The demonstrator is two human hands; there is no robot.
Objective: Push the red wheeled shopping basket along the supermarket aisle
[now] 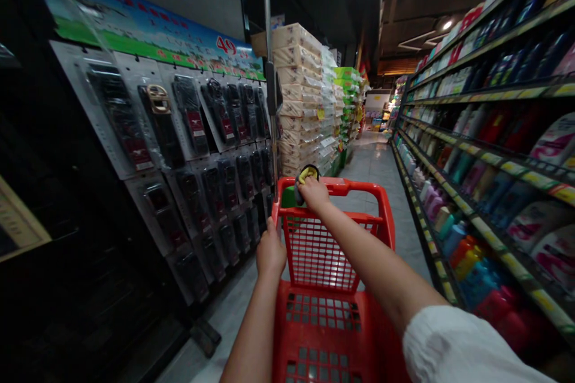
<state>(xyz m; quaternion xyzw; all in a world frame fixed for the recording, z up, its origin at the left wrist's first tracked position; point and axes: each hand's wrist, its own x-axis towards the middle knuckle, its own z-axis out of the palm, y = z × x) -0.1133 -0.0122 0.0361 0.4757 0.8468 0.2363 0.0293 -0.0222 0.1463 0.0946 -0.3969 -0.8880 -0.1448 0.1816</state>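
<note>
A red plastic shopping cart with grid panels stands directly before me in the aisle. My left hand is closed around the left edge of its frame, thumb uppermost. Across the cart reaches my right arm, and my right hand is closed on a bunched cloth, yellow inside and dark grey outside. That cloth lies against the cart's upper rail, near the far left corner. Behind the corner a metal pole rises upright; its lower end is hidden. Something green shows just past the rail.
Packaged belts hang on a display rack at left, under a printed banner. Farther along, stacked tissue packs line the aisle. Shelves of bottles run along the right. Tiled floor stretches ahead between them.
</note>
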